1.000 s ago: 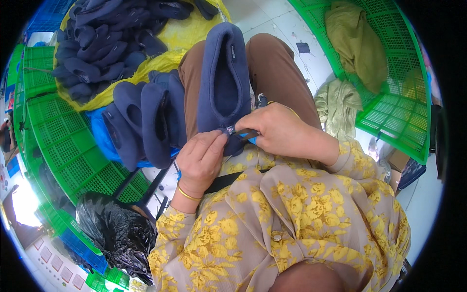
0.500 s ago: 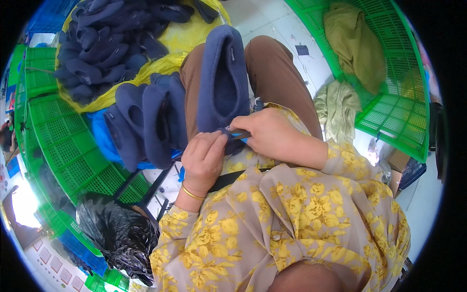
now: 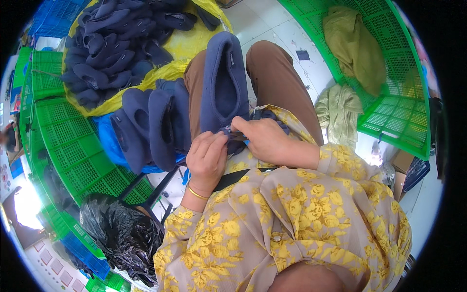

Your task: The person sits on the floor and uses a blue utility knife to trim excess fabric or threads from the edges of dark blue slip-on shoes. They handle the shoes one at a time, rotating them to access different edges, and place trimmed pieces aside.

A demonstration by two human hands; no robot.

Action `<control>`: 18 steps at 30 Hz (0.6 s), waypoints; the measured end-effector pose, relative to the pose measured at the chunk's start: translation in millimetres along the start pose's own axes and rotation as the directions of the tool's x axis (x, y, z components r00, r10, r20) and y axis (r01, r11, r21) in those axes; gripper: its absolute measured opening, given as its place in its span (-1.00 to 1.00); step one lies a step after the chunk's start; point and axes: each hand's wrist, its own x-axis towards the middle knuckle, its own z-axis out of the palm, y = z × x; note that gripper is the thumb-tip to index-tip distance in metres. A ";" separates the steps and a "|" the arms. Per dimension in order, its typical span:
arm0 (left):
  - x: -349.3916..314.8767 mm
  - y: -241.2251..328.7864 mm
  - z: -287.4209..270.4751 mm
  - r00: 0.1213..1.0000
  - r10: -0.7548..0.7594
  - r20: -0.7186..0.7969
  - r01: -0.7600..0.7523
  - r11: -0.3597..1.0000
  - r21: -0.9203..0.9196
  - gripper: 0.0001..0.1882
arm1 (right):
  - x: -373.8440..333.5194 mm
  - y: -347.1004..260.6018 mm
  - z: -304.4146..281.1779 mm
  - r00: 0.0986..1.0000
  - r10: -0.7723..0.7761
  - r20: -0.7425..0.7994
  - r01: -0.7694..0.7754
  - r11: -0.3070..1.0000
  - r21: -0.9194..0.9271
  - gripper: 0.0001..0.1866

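A navy blue slipper [image 3: 224, 100] rests upright between my knees against the left thigh, opening toward me, a small label on its inner edge. My left hand [image 3: 206, 158] is closed, fingertips pinching the slipper's near end. Against that same end my right hand [image 3: 267, 138] is closed round a small dark metal tool [image 3: 237, 135], seemingly thread snips; the fingers hide most of it. The two hands almost touch there. To the left, several more navy slippers [image 3: 159, 129] stand side by side on blue plastic.
A yellow sack [image 3: 187, 43] at the far left holds a heap of navy slippers [image 3: 109, 53]. Green crates [image 3: 73, 151] line the left side. A black plastic bag [image 3: 116, 233] sits near my left elbow. At right stands a green basket [image 3: 396, 117] with olive cloth; pale cloth [image 3: 339, 114] lies beside it.
The view has shifted slightly, so the surroundings sit a little lower and further right. Both hands remain at the slipper's near end; the tool is more hidden by my fingers.
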 end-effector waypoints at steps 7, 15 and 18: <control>0.9 3.6 1.3 1.000 -0.009 -0.002 0.009 1.000 0.012 -0.73 | 3.6 2.1 5.0 0.998 -0.005 -0.065 0.015 0.988 0.153 -0.72; 5.6 11.2 1.6 0.995 -0.090 -0.047 0.089 0.996 -0.019 -0.77 | -1.4 3.0 5.0 0.996 0.040 -0.086 -0.011 0.948 0.318 -0.66; 5.2 11.3 1.9 0.997 -0.074 -0.038 0.074 0.997 -0.017 -0.76 | 1.1 0.6 3.9 0.995 0.080 -0.061 -0.056 0.943 0.328 -0.61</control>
